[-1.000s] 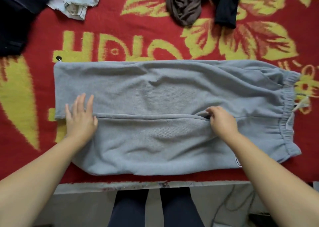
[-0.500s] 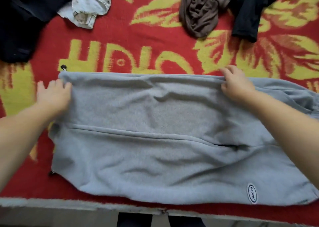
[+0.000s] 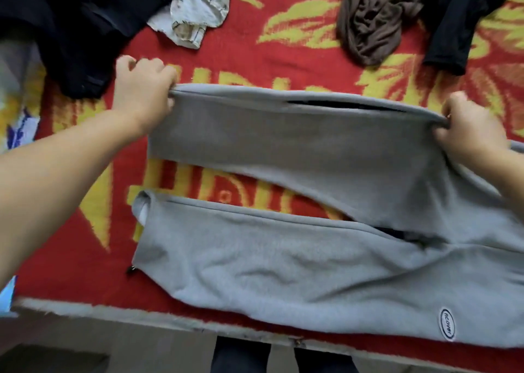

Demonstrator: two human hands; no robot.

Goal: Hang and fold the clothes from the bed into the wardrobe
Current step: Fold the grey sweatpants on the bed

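Observation:
Grey sweatpants (image 3: 297, 273) lie across the near side of the bed, covered by a red and yellow blanket (image 3: 255, 58). The far leg (image 3: 297, 146) is lifted off the blanket, and a strip of blanket shows between the two legs. My left hand (image 3: 141, 89) grips the lifted leg's far edge near its cuff. My right hand (image 3: 470, 129) grips the same edge closer to the waist. The near leg lies flat, with an oval logo patch (image 3: 448, 324) at its lower right.
At the back of the bed lie a black garment (image 3: 71, 27), a crumpled pale garment (image 3: 198, 7), a brown garment (image 3: 374, 15) and another black garment (image 3: 465, 21). The bed's near edge (image 3: 113, 313) runs along the bottom, with the person's dark-clad legs (image 3: 241, 358) below it.
Both hands went from lying on the pants to gripping the far leg's edge. That leg has risen off the blanket, opening a gap between the legs.

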